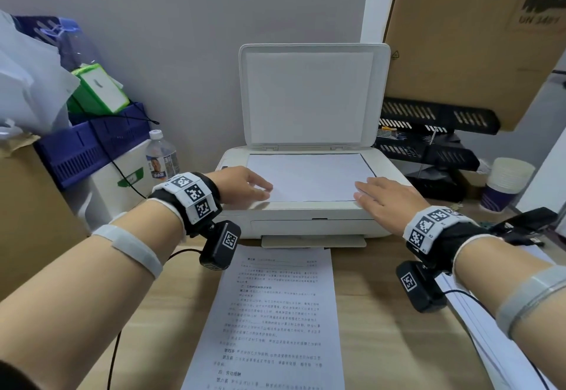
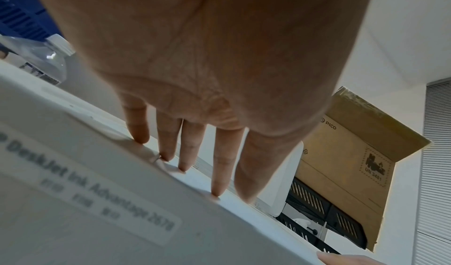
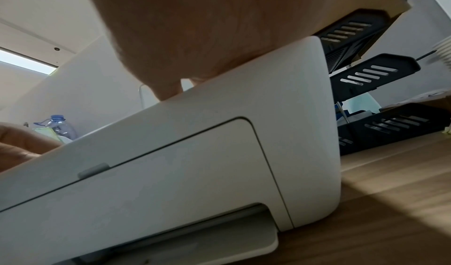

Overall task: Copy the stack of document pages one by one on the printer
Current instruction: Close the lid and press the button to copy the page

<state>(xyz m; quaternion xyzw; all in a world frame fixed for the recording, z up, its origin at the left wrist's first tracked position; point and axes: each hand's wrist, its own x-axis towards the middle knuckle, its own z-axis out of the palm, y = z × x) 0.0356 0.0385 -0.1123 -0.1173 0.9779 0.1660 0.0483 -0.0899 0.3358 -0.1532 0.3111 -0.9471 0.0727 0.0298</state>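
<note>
Both hands (image 1: 245, 186) (image 1: 387, 198) lie flat, fingers extended.

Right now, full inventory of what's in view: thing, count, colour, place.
printer: 1, white, desk centre against the wall, lid up
sheet: 1, white, blank side up on the scanner glass
printed page: 1, white with black text, on the desk in front of the printer
paper stack: 1, white, desk right edge
water bottle: 1, clear, left of the printer
crate: 1, blue, far left
file trays: black, right of the printer
cardboard box: 1, brown, upper right
paper cups: 1 stack, white and purple, far right
left hand: fingers straight, on the sheet's left edge
right hand: flat on the sheet's near right corner
</note>
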